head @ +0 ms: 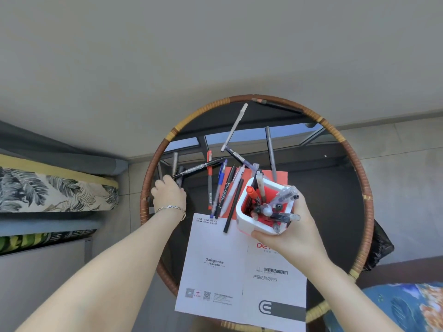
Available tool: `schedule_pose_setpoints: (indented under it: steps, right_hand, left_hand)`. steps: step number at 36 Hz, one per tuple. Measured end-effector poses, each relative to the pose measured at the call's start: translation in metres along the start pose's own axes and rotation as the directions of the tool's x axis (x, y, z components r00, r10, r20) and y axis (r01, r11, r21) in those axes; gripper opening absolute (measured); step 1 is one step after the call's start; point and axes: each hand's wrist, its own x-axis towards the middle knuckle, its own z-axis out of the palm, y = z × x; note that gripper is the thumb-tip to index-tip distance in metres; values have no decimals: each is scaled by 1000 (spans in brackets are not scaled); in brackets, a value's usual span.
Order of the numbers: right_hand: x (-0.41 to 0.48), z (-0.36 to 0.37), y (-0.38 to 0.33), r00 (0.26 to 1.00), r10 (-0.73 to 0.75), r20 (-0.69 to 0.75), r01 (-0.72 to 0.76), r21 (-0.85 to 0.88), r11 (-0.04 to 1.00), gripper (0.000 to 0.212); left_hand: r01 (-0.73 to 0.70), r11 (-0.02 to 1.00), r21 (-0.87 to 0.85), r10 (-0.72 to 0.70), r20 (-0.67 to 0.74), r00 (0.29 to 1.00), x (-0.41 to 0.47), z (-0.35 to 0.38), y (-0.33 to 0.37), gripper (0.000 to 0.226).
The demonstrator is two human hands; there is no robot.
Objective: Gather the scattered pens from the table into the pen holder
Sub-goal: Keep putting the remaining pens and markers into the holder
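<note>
My right hand (293, 232) grips the white pen holder (248, 216) with a red inside, held just above the round glass table (335, 212); several pens stand in it. At the table's left side my left hand (169, 195) pinches the end of a long black pen (199, 167) that points up and right. Several pens lie between the two hands: a red-capped pen (209, 180), a blue pen (218, 190) and a black pen (233, 204). Farther back lie a white pen (235, 127) and a grey pen (271, 152).
The table has a brown woven rattan rim (368, 188). A white manual (239, 271) lies open at the near side, a red sheet (280, 176) under the holder. A dark pencil (275, 105) rests on the far rim. Patterned cushions (48, 188) are at left.
</note>
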Motion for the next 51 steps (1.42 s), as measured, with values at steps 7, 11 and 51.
schedule_pose_setpoints:
  steps: [7,11,51]
  right_hand:
    - [-5,-11,2,1000,11,-8,-11,-22,1000,77]
    - [-7,-18,3,1000,5,-22,-6,-26,1000,76]
    - [-35,-27,9,974,-89,-209,94,15,995,65]
  left_hand:
    - [218,971,-96,-201,154,967,-11,2,-3,32]
    - [392,778,-490,-329,212,920,-19,0,-1,27]
    - [-190,46,-981,542,-135,829,-182,-56,90,26]
